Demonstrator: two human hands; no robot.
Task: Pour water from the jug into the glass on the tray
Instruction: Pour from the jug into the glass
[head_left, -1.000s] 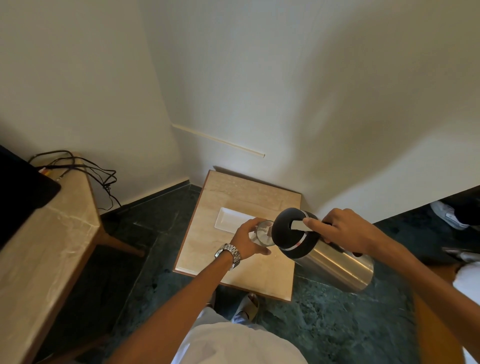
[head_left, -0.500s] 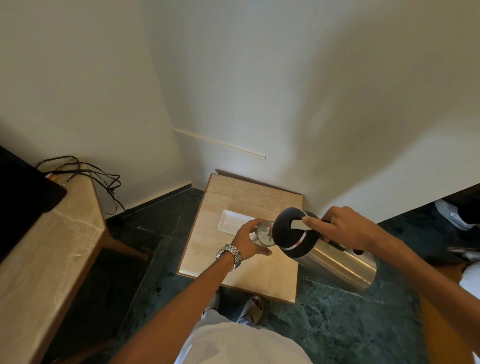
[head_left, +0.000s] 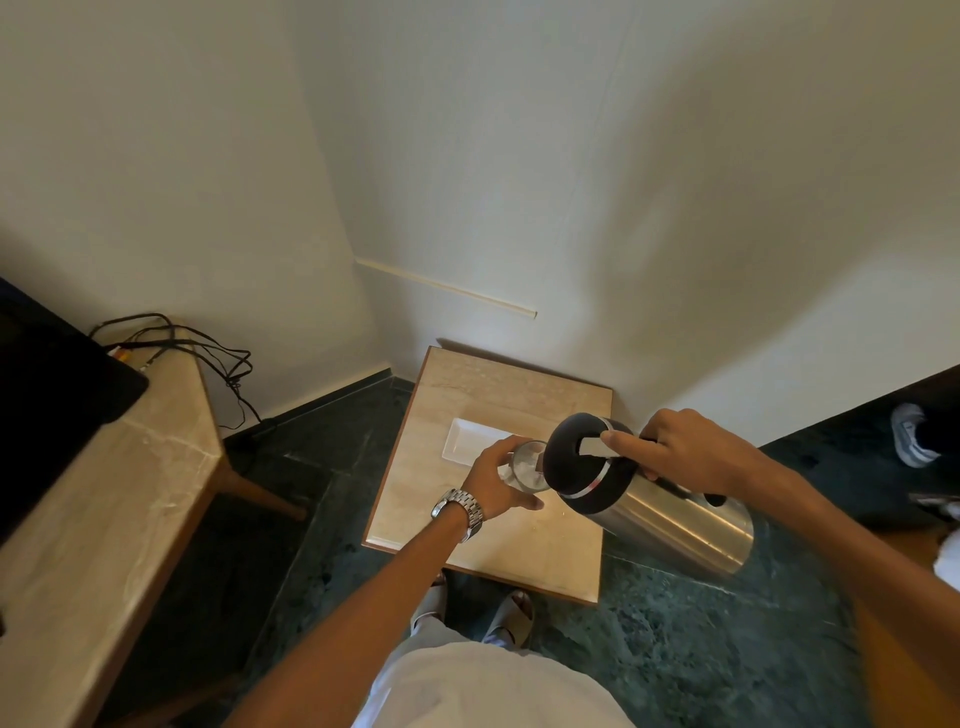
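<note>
We see a small table (head_left: 498, 530) pushed into a wall corner, so its far and right sides are closed off. Above it, the left hand (head_left: 496, 480) wrapped around a glass (head_left: 527, 465) and the right hand (head_left: 680, 449) tilting a steel jug (head_left: 660, 506) block the middle. The white tray (head_left: 470, 441) is bare at its left end. The table's far half and near edge lie open.

one jug (head_left: 670, 512), one glass (head_left: 529, 464), one tray (head_left: 470, 440) — two hands
</note>
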